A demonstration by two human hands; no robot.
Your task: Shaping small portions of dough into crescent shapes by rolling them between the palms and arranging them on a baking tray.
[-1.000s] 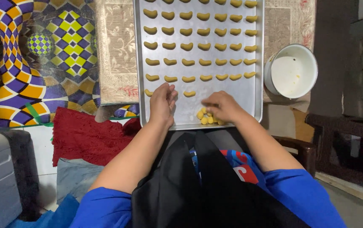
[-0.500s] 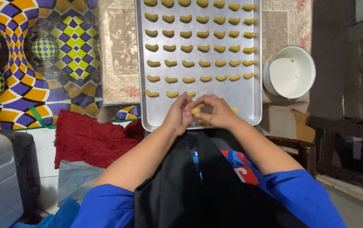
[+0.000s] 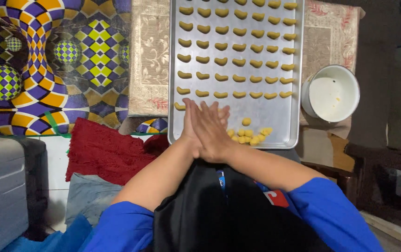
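The left hand [image 3: 192,127] and right hand [image 3: 212,130] are pressed flat together, palm to palm, over the tray's [image 3: 275,122] near edge; anything between them is hidden. The dough balls [image 3: 249,134] lie just to their right. Half a second ago the fingertips only met loosely.

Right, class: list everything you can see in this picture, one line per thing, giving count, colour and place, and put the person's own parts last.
Baking tray: one, silver, top centre.
Shaped dough pieces: many, in rows, yellow, on the tray's upper part.
Dough balls: small cluster, yellow, tray's near edge, right of the hands.
Bowl: one, white, right of the tray.
Patterned mat: one, purple, yellow and orange, left.
Floral cloth: beige, under the tray.
Red towel: one, lower left of the tray.
Grey case: one, far left.
Left hand and right hand: pressed palm to palm over the tray's near edge; anything between them is hidden.
Sleeves: blue, bottom.
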